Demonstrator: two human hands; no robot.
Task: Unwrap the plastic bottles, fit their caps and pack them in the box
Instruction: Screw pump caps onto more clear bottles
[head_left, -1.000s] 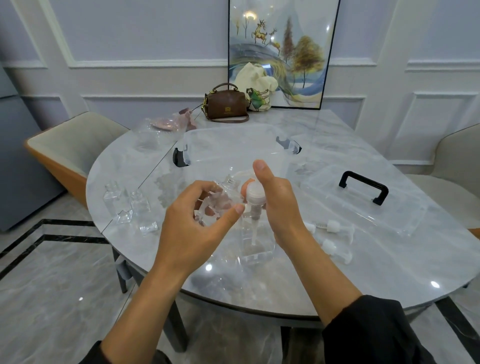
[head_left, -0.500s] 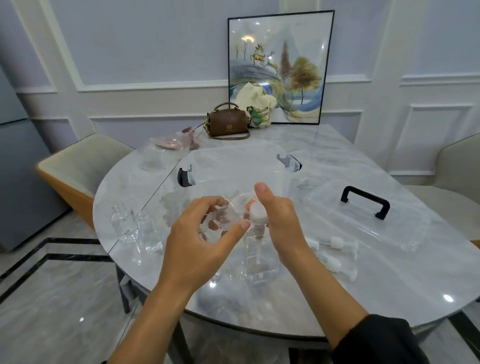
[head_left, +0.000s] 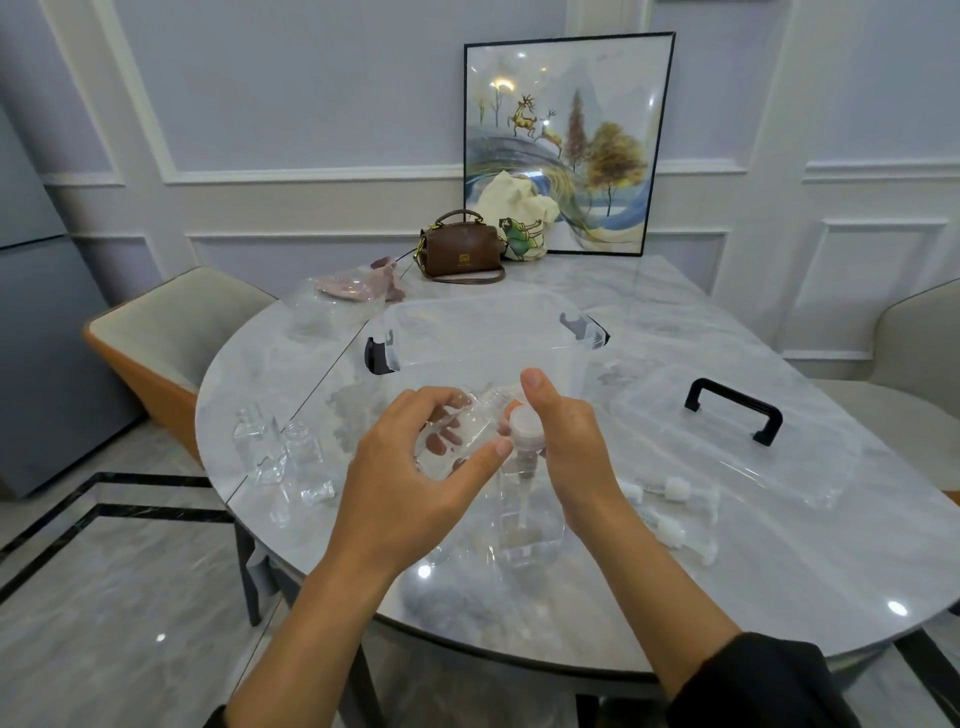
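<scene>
Bottle upright near table edge; box just behind

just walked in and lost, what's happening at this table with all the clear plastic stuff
A person is capping clear plastic bottles. The right hand grips a white pump cap atop an upright bottle on the marble table; the left hand holds a second bottle, uncapped and tilted, beside it. More uncapped bottles sit to the left, loose pump caps lie to the right. The clear storage box behind is open, its lid set aside on the right.
</scene>
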